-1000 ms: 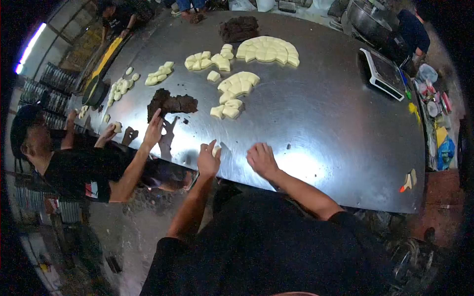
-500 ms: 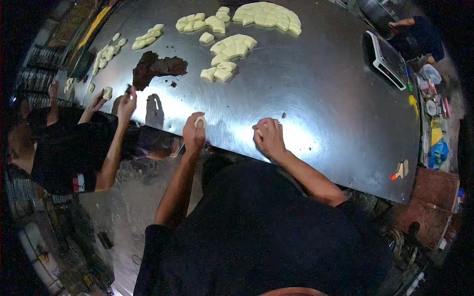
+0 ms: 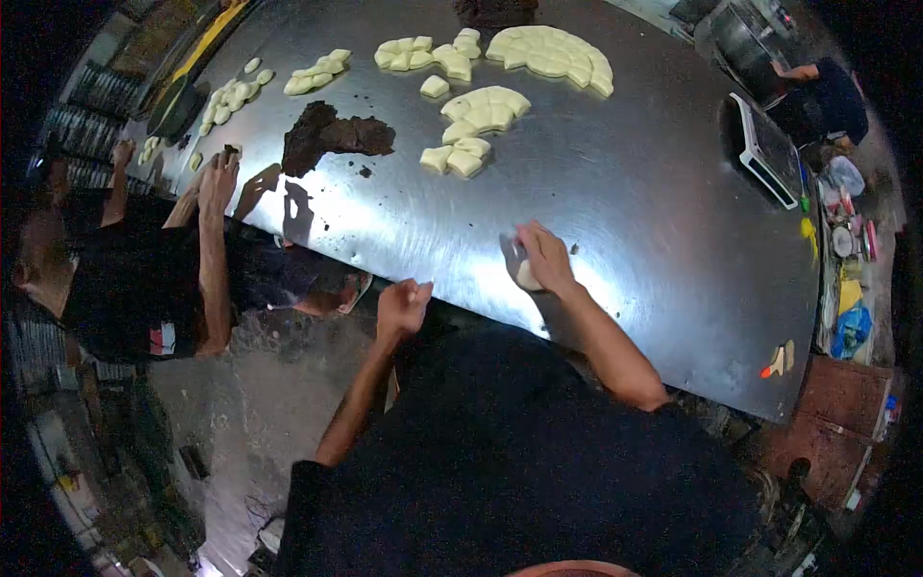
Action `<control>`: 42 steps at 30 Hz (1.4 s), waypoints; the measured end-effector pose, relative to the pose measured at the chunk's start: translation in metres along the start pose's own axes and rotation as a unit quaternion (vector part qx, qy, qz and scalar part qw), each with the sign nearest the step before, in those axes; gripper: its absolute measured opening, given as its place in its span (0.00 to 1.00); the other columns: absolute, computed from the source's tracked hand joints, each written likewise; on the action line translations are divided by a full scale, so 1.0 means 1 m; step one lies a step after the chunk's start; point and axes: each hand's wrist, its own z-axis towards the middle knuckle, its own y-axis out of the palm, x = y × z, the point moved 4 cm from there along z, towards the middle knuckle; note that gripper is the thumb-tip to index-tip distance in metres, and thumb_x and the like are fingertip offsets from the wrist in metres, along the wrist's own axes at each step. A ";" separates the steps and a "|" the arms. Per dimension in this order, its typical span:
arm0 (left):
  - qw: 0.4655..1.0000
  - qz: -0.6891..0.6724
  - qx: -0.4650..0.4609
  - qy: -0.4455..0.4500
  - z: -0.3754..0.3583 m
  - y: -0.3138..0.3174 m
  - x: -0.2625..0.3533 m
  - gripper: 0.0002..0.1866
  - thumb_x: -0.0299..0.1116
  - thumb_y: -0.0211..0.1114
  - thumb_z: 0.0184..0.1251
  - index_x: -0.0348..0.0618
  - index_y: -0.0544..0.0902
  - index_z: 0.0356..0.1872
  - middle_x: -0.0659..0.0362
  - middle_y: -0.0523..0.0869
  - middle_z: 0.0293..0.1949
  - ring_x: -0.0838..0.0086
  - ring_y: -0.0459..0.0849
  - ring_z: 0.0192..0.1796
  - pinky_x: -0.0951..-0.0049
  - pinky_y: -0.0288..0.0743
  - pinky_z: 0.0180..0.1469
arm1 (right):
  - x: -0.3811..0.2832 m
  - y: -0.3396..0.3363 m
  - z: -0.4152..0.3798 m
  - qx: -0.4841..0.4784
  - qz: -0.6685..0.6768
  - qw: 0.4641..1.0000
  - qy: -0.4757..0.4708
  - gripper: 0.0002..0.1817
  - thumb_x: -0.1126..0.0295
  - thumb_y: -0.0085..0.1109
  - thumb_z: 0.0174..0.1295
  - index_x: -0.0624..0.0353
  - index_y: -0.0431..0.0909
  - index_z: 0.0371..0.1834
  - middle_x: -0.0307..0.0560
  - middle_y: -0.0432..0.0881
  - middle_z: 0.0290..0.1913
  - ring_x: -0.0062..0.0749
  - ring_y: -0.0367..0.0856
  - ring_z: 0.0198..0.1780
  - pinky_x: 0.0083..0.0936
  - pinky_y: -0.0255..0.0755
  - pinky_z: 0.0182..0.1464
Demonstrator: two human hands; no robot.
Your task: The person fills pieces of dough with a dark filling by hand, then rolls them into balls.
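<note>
My left hand (image 3: 404,308) is raised at the table's near edge with its fingers curled closed. A tiny pale spot shows at its fingertips, but I cannot make out what it is. Farther right, my right hand (image 3: 546,258) is over the steel table with its fingers bent around a small pale piece of dough (image 3: 527,277), which shows on the thumb side. Ahead lie cut dough pieces (image 3: 457,156), a fan of dough (image 3: 488,108) and a single dough piece (image 3: 435,87). A dark brown crumbly mass (image 3: 336,139) sits to their left.
The steel table (image 3: 654,221) carries a large scored dough slab (image 3: 553,50) at the back and a tablet-like device (image 3: 764,154) at right. A co-worker's hand (image 3: 219,178) works at the left edge. Another person (image 3: 827,96) is at far right.
My left hand has drawn back and down to the table edge; the dough seen in it before no longer shows. My right hand has shifted slightly right, and dough now shows beside its thumb.
</note>
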 end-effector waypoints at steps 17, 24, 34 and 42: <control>0.709 -0.004 0.099 0.698 -0.072 -0.230 0.430 0.16 0.37 0.61 0.61 0.31 0.80 0.41 0.48 0.81 0.31 0.64 0.78 0.34 0.68 0.73 0.38 | -0.357 -0.251 -0.058 0.175 0.187 0.687 -0.680 0.17 0.71 0.60 0.62 0.62 0.76 0.53 0.42 0.83 0.40 0.24 0.80 0.41 0.25 0.75 0.49; 0.702 0.006 0.037 0.711 -0.076 -0.208 0.466 0.16 0.36 0.59 0.62 0.33 0.79 0.44 0.50 0.80 0.35 0.65 0.77 0.39 0.68 0.71 0.43 | -0.382 -0.285 -0.130 0.110 0.109 0.635 -0.756 0.17 0.72 0.60 0.60 0.63 0.76 0.52 0.43 0.82 0.41 0.25 0.80 0.42 0.25 0.75 0.48; 0.709 -0.018 -0.016 0.704 -0.071 -0.164 0.470 0.16 0.34 0.56 0.63 0.35 0.77 0.47 0.53 0.78 0.41 0.67 0.76 0.46 0.68 0.70 0.51 | -0.337 -0.293 -0.155 0.146 0.115 0.638 -0.747 0.18 0.74 0.61 0.57 0.65 0.76 0.52 0.45 0.82 0.41 0.26 0.80 0.42 0.25 0.74 0.48; 0.900 -0.172 0.009 0.399 -0.015 -0.113 0.396 0.16 0.33 0.54 0.64 0.37 0.76 0.50 0.55 0.77 0.46 0.68 0.75 0.52 0.67 0.69 0.56 | -0.283 -0.285 -0.118 0.224 0.244 0.693 -0.640 0.18 0.76 0.62 0.55 0.66 0.76 0.51 0.47 0.82 0.42 0.27 0.80 0.42 0.25 0.73 0.48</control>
